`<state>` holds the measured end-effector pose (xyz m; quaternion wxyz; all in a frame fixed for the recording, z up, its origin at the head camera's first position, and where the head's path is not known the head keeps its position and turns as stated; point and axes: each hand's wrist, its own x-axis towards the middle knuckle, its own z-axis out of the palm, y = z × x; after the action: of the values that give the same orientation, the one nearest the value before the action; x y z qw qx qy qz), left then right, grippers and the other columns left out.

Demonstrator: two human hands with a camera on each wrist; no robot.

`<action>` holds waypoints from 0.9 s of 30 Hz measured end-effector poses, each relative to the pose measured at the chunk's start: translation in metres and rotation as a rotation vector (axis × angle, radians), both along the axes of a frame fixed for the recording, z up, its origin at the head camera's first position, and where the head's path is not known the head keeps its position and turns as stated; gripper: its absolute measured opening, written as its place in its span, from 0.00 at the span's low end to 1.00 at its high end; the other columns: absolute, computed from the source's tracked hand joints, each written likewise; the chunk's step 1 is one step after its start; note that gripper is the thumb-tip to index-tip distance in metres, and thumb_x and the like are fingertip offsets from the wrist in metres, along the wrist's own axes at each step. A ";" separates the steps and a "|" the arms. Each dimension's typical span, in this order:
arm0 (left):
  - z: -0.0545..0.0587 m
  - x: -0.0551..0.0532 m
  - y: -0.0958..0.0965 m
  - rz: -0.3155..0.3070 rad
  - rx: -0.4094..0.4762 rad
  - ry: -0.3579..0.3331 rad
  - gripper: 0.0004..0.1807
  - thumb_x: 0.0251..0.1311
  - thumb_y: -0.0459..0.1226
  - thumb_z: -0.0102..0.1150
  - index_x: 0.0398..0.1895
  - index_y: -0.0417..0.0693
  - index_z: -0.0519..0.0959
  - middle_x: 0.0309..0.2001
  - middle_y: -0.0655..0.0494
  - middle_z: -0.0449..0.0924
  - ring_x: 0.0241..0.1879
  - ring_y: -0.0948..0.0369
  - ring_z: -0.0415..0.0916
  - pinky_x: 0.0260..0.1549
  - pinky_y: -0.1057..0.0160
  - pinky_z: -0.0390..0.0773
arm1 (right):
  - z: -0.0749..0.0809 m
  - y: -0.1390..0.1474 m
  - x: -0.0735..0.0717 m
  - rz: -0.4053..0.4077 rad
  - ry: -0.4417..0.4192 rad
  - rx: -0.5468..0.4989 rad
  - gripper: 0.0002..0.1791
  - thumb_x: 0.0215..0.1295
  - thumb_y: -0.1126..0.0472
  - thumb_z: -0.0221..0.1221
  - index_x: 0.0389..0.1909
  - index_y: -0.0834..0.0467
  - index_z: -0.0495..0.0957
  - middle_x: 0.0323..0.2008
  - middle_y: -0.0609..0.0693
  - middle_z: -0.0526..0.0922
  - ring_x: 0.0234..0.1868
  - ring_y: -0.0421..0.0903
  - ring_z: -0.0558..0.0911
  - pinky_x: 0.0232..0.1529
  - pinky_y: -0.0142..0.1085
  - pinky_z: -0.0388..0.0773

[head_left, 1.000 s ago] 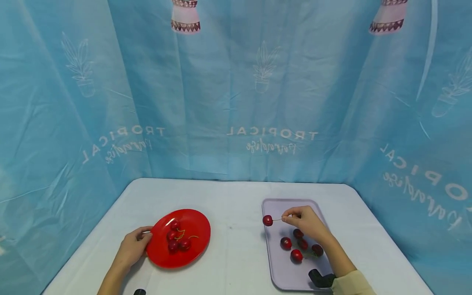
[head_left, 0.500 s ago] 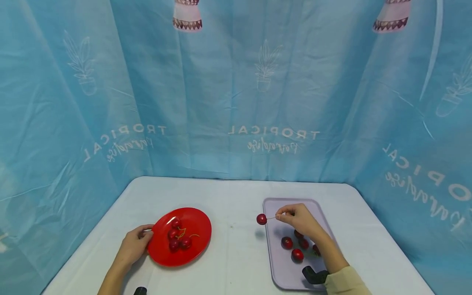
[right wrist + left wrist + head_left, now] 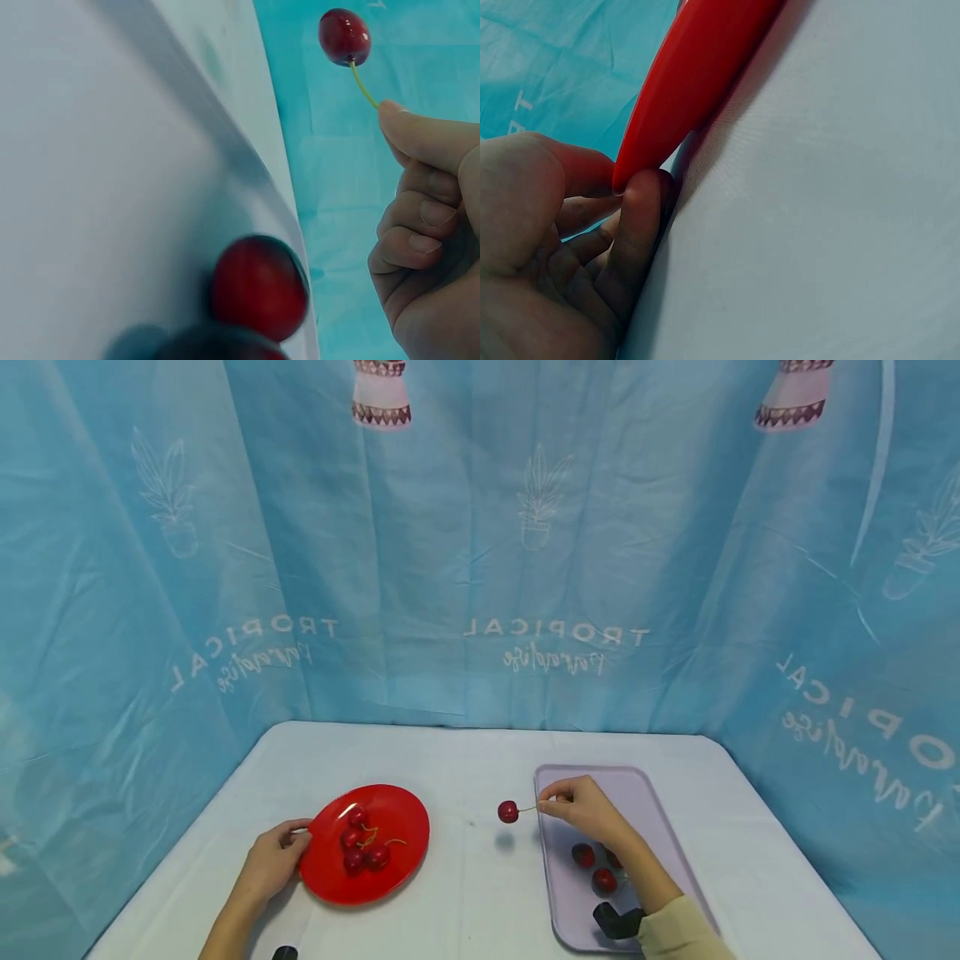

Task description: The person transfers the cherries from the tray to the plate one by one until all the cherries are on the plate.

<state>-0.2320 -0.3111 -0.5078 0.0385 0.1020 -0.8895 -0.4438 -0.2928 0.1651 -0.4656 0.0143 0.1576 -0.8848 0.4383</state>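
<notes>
My right hand (image 3: 581, 810) pinches the thin stem of a dark red cherry (image 3: 508, 812) between thumb and finger. That cherry hangs above the white table, just left of the lilac tray; its small shadow falls below it. In the right wrist view the cherry (image 3: 345, 37) points away from the fingertips on its yellow-green stem. On the left, my left hand (image 3: 273, 860) grips the edge of a red plate (image 3: 405, 827), thumb and fingers on either side of the rim (image 3: 649, 127). Several cherries (image 3: 354, 860) with stems lie together on the plate.
The lilac tray (image 3: 558, 918) on the right holds several more cherries (image 3: 603, 882), partly hidden under my right forearm. A white-covered table (image 3: 465, 760) lies between plate and tray. Blue printed curtains (image 3: 420, 568) enclose the back and sides.
My right hand has moved left with the cherry, carrying it from over the tray's left edge to above the table. The left hand and the plate stay where they were.
</notes>
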 end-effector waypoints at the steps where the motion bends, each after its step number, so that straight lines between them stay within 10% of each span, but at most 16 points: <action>1: 0.001 0.000 0.000 -0.002 -0.002 0.002 0.22 0.67 0.38 0.51 0.60 0.34 0.71 0.46 0.39 0.78 0.41 0.51 0.75 0.36 0.58 0.81 | 0.000 -0.002 0.000 0.012 0.008 0.004 0.02 0.57 0.54 0.67 0.30 0.47 0.85 0.15 0.45 0.66 0.20 0.42 0.65 0.21 0.32 0.62; 27: 0.001 -0.001 0.001 -0.002 0.001 -0.024 0.23 0.67 0.38 0.49 0.60 0.32 0.70 0.47 0.37 0.77 0.43 0.49 0.76 0.38 0.55 0.81 | -0.002 -0.045 -0.001 0.183 0.024 0.022 0.02 0.60 0.55 0.65 0.30 0.47 0.86 0.12 0.42 0.63 0.15 0.38 0.61 0.17 0.31 0.59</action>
<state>-0.2327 -0.3097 -0.5065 0.0271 0.1064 -0.8897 -0.4431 -0.2942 0.1201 -0.4671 -0.0171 0.2433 -0.8711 0.4264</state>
